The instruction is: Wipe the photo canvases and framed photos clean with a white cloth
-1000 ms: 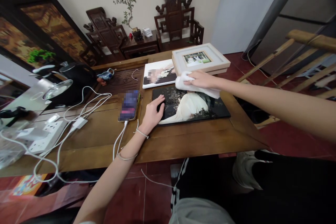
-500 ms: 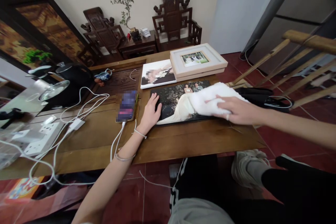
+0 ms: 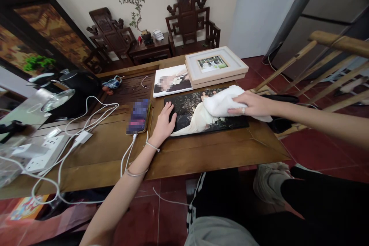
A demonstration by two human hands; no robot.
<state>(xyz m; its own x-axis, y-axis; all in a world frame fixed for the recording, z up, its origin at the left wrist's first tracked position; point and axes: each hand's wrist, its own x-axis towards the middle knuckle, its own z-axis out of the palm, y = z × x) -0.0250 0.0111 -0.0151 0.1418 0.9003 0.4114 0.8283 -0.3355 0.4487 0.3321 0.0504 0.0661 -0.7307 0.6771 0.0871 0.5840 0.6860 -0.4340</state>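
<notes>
Cloth point(image 3: 221, 102) in right hand point(image 3: 253, 104), photo panel point(image 3: 198, 119) beneath cloth

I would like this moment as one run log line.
left hand: on left edge of dark photo panel | right hand: holding white cloth over panel's right part | nearby: phone, framed picture

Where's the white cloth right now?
In the head view, the white cloth is right of centre, held in the right hand, covering part of the dark photo panel.
</notes>
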